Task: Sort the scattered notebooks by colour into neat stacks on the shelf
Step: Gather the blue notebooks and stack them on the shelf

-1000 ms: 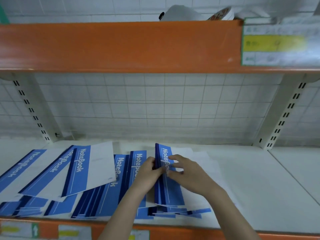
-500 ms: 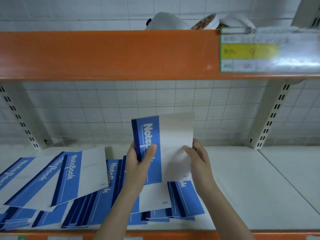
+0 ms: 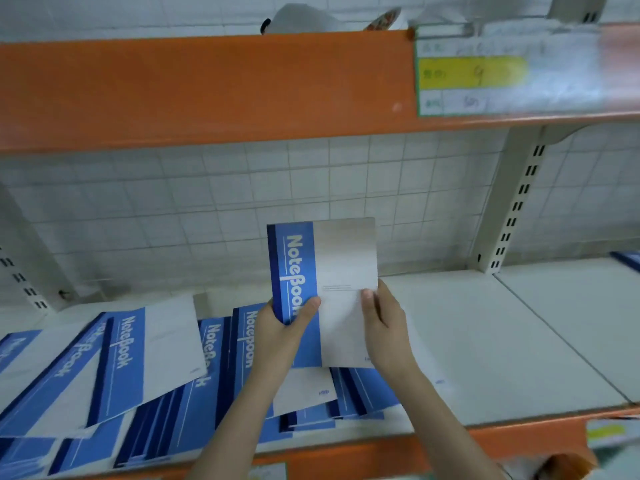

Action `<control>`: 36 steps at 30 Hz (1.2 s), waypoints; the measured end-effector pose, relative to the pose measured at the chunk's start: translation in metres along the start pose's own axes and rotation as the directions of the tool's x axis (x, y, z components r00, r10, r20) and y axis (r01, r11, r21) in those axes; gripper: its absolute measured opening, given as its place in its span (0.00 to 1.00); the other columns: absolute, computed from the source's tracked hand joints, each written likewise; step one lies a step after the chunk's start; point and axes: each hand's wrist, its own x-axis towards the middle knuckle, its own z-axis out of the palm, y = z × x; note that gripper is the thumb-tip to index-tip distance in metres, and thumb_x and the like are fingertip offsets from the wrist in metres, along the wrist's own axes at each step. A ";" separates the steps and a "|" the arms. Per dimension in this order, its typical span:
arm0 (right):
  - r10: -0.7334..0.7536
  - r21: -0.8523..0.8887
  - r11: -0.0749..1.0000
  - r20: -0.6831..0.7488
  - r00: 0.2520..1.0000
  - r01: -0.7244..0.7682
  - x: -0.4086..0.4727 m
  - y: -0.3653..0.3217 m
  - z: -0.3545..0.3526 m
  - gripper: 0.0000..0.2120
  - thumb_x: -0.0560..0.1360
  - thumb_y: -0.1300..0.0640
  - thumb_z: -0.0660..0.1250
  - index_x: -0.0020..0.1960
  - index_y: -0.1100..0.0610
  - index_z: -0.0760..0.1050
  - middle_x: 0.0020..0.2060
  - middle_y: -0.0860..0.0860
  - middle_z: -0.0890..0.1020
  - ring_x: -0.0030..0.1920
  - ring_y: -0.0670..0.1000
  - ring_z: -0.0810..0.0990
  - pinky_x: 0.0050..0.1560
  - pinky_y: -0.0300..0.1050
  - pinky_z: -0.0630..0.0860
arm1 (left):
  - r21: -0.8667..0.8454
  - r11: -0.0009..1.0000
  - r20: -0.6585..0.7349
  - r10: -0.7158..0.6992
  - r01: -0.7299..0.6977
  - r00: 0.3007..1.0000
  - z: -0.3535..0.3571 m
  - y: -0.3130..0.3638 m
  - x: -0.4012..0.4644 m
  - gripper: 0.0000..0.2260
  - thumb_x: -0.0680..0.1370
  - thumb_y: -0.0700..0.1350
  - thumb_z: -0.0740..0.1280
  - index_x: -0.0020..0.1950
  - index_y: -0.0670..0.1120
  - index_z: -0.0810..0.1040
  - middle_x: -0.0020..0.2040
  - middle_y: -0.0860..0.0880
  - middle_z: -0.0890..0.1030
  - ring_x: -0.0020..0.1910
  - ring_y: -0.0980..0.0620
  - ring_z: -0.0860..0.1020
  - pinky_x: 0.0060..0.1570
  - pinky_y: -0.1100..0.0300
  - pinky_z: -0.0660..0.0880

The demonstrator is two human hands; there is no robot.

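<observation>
I hold a blue-and-white notebook (image 3: 332,271) upright above the white shelf (image 3: 485,341), its cover facing me. My left hand (image 3: 280,330) grips its blue spine edge with the thumb on the cover. My right hand (image 3: 384,323) grips the white right edge. Below and to the left, several more blue-and-white notebooks (image 3: 131,362) lie scattered and overlapping on the shelf, some fanned under my forearms.
An orange upper shelf edge (image 3: 207,88) runs overhead, with a price label (image 3: 474,74) at its right. A slotted upright bracket (image 3: 516,202) divides the shelf from a right bay, where a blue notebook corner (image 3: 628,259) shows. The wall behind is tiled.
Both hands lifted one notebook off the pile, turned it upright, and now hold it slightly further right. The view has shifted left and closer.
</observation>
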 end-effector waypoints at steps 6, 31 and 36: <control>0.295 -0.254 0.911 -0.150 0.943 -0.326 0.010 0.010 -0.057 0.17 0.82 0.54 0.52 0.35 0.56 0.61 0.32 0.49 0.67 0.33 0.49 0.66 0.32 0.39 0.63 | 0.227 0.972 0.182 0.020 -0.062 0.983 0.047 0.003 0.000 0.14 0.83 0.51 0.53 0.40 0.45 0.65 0.31 0.50 0.65 0.26 0.59 0.62 0.27 0.67 0.63; 0.413 -0.135 0.743 -0.678 0.608 -0.656 -0.108 0.030 -0.427 0.10 0.80 0.55 0.54 0.43 0.59 0.65 0.38 0.57 0.67 0.39 0.51 0.65 0.38 0.45 0.59 | 0.227 0.943 0.787 -0.324 0.243 0.525 0.397 0.041 -0.169 0.13 0.83 0.50 0.54 0.51 0.42 0.71 0.47 0.44 0.81 0.43 0.48 0.80 0.42 0.56 0.75; 0.410 -0.107 0.728 -0.724 0.555 -0.677 -0.128 0.032 -0.479 0.11 0.80 0.54 0.54 0.41 0.58 0.64 0.36 0.56 0.66 0.37 0.51 0.65 0.34 0.45 0.59 | 0.218 0.953 0.830 -0.294 0.210 0.474 0.444 0.051 -0.204 0.12 0.83 0.49 0.54 0.48 0.44 0.72 0.46 0.45 0.81 0.43 0.48 0.81 0.43 0.55 0.77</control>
